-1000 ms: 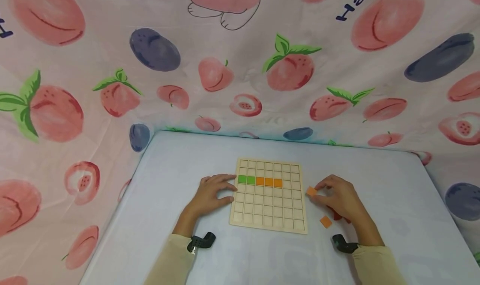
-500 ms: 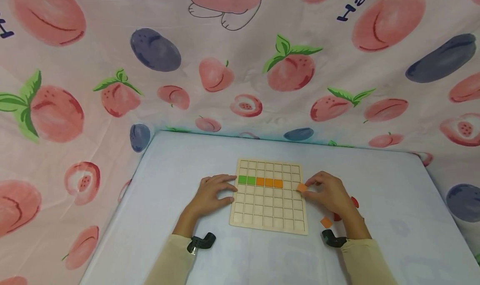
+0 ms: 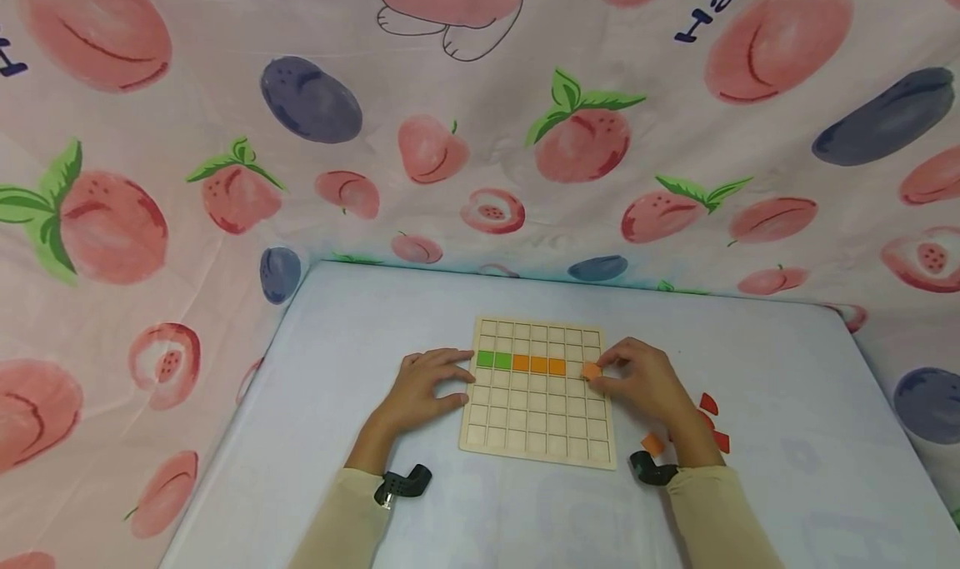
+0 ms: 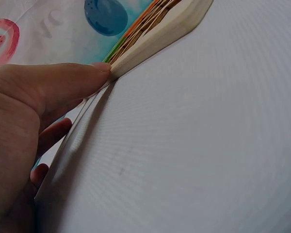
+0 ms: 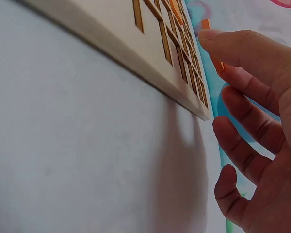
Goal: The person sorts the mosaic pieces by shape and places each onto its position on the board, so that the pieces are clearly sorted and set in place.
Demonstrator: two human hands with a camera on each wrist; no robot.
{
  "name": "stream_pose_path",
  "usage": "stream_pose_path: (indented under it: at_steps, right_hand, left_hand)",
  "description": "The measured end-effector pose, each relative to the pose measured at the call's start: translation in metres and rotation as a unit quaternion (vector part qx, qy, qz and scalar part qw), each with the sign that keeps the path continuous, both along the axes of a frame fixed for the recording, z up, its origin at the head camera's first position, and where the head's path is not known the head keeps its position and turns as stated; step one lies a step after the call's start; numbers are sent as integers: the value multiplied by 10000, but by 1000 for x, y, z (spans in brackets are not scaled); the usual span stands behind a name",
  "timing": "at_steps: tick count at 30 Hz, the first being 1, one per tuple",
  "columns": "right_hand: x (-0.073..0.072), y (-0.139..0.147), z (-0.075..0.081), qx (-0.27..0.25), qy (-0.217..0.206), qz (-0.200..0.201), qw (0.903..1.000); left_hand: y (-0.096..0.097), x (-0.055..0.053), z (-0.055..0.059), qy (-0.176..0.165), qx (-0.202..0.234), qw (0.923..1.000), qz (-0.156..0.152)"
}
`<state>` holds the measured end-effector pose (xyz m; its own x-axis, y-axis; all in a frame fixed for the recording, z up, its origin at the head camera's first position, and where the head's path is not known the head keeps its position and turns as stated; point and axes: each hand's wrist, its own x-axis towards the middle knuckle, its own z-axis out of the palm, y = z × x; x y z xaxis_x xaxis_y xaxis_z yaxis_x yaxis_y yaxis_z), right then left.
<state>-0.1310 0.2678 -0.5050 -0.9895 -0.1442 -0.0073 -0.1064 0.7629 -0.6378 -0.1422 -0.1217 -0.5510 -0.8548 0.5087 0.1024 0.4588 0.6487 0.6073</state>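
Right hand [image 3: 643, 381] carried orange tile [image 3: 592, 371] over board [image 3: 536, 436]; fingertips hidden.

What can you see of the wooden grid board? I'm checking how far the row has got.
The wooden grid board is a pale, square, light-wood tray of small square cells, lying flat on the white table. In its third row sit two green tiles followed by three orange tiles; the other cells look empty. The left hand rests against its left edge, the thumb tip touching the rim. The right hand pinches an orange tile over its right side.
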Motion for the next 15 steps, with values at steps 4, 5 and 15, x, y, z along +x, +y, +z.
stream_pose_path:
  at_steps: [4, 5, 15]
  right_hand:
    - [-3, -5, 0, -35, -101, -15, 9999]
    - [-3, -6, 0, -30, -150, -28, 9999]
    - [-13, -10, -1, 66, -208, 192, 9996]
  left_hand:
    - [0, 0, 0, 5, -2, 10000, 3]
    - [0, 0, 1, -1, -5, 10000, 9]
    - [1, 1, 3, -18, 18, 10000, 42]
